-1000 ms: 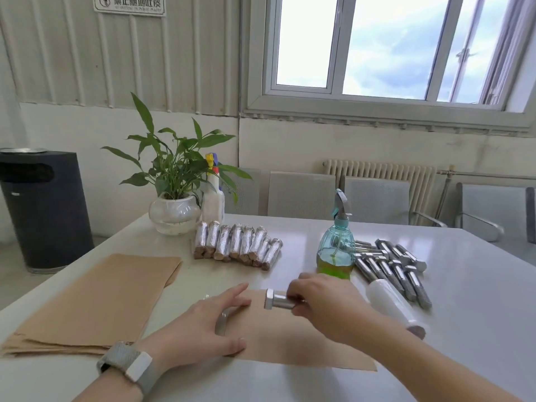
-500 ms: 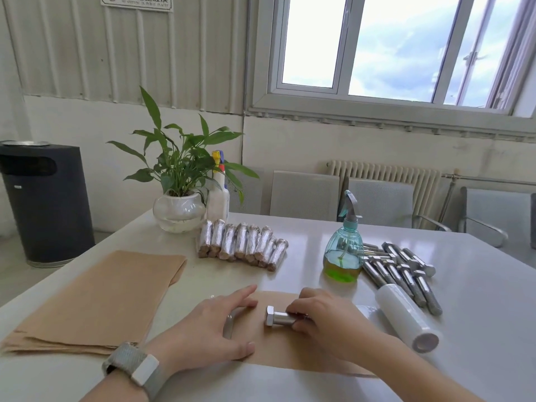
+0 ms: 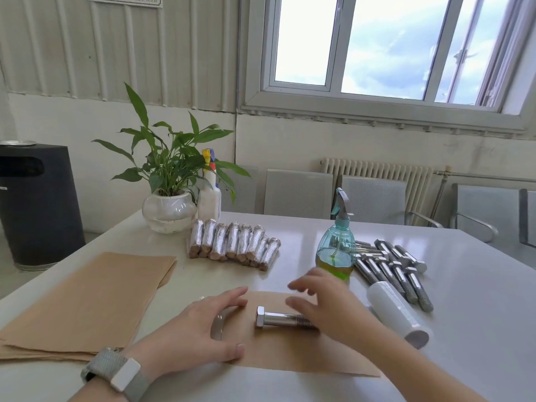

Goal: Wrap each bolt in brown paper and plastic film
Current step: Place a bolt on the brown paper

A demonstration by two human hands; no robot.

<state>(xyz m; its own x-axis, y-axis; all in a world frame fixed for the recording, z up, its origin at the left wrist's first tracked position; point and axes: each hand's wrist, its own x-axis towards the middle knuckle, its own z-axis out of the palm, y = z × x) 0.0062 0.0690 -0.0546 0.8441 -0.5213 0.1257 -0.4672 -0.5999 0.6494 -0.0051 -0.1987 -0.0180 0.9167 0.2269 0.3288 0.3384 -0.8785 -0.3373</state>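
I saw the bolt (image 3: 278,320) lying on the paper (image 3: 290,353); my left hand (image 3: 191,329) pressed the sheet flat, fingers straight, while my right hand (image 3: 324,306) hovered wide, holding nothing.

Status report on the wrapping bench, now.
Left hand open, flat on the brown paper sheet. Right hand open, over the bolt's threaded end. Bolt lies bare on the sheet, unwrapped. Film roll beside it; nothing in the way.

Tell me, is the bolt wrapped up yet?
No. The bolt lies bare on the flat paper, its metal all showing.
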